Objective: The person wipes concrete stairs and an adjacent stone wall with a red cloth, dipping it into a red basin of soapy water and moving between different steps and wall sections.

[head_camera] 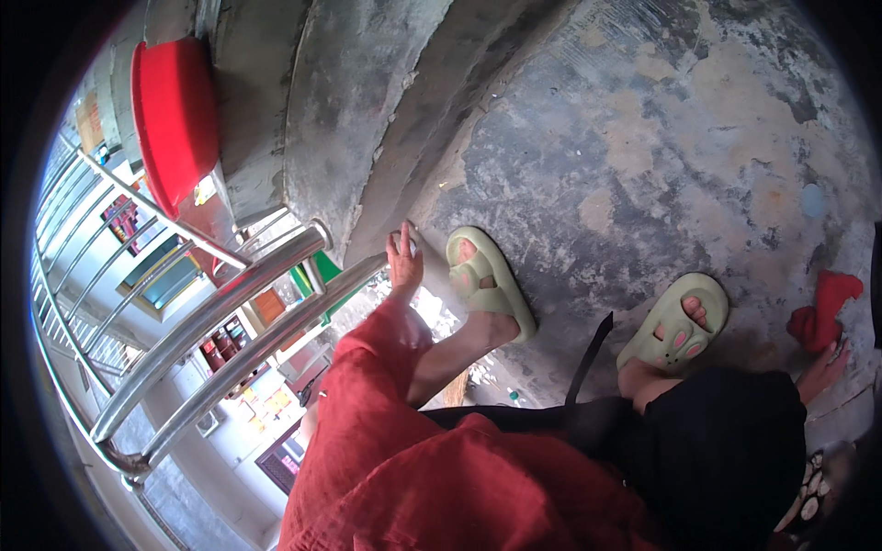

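My left hand (pixel 405 265), below a red sleeve, is at the end of the lower steel handrail tube (pixel 331 293), beside the concrete ledge. Its fingers are apart; a small pale patch shows by the fingertips, too small to name. My right hand (pixel 823 373) is low at the far right, beyond a black-clad knee (pixel 730 441). Just past its fingers a crumpled red cloth (pixel 827 313) lies against the concrete floor; whether the fingers grip its edge cannot be seen. Two pale green slippers with rabbit faces, the left (pixel 489 282) and the right (pixel 675 320), are on my feet.
Concrete steps (pixel 344 103) rise at upper left, with a red plastic basin (pixel 179 117) on one. A stainless steel railing (pixel 207 330) runs along the left, a bright room below it. A black strap (pixel 591 355) hangs between my feet. Cut logs (pixel 809 506) show at lower right.
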`<state>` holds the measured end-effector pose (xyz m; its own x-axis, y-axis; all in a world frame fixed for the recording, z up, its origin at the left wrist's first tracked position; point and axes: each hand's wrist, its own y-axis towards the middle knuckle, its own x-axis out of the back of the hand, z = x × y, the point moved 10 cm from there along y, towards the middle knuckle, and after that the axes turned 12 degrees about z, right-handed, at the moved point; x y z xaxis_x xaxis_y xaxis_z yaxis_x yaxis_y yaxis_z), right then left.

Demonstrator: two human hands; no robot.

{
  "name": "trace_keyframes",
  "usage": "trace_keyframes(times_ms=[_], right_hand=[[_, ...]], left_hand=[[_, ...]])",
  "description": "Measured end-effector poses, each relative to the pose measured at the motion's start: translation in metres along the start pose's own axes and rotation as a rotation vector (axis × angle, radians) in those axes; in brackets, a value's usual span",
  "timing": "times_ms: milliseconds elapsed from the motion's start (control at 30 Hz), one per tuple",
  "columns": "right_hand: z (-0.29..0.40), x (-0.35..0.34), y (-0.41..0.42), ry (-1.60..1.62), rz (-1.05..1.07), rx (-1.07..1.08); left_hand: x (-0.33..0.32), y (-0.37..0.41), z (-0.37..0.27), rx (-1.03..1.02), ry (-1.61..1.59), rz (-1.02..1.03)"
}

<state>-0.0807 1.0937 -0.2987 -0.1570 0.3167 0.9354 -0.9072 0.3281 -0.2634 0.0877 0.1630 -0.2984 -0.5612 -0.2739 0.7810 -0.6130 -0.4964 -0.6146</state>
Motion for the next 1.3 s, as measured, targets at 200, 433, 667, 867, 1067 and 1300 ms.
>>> trace_keyframes(times_ms=[200,433,667,867,1067,1300], right_hand=[[-0.013,-0.003,0.001,0.067,-0.022,0.011],[-0.056,-0.038,-0.001,0.467,-0.114,-0.223],[0.082,-0.015,0.018,0.1,-0.172,-0.145],[0.099,0.001,-0.025,0.128,-0.129,-0.054],[-0.068,0.004,-0.117,0.52,-0.506,-0.523],[-0.171,0.048,-0.029,-0.034,-0.665,-0.986]], left_hand=[[-0.147,-0.109,0.17,0.373,0.232,0.806],[-0.007,-0.016,0.092,0.27,0.185,-0.004],[0.032,0.02,-0.15,0.004,0.69,0.466],[0.154,-0.01,-0.403,-0.725,0.448,-0.027],[0.206,-0.042,-0.55,-1.062,0.12,-0.13],[0.062,-0.028,-0.624,-1.139,0.37,-0.07]])
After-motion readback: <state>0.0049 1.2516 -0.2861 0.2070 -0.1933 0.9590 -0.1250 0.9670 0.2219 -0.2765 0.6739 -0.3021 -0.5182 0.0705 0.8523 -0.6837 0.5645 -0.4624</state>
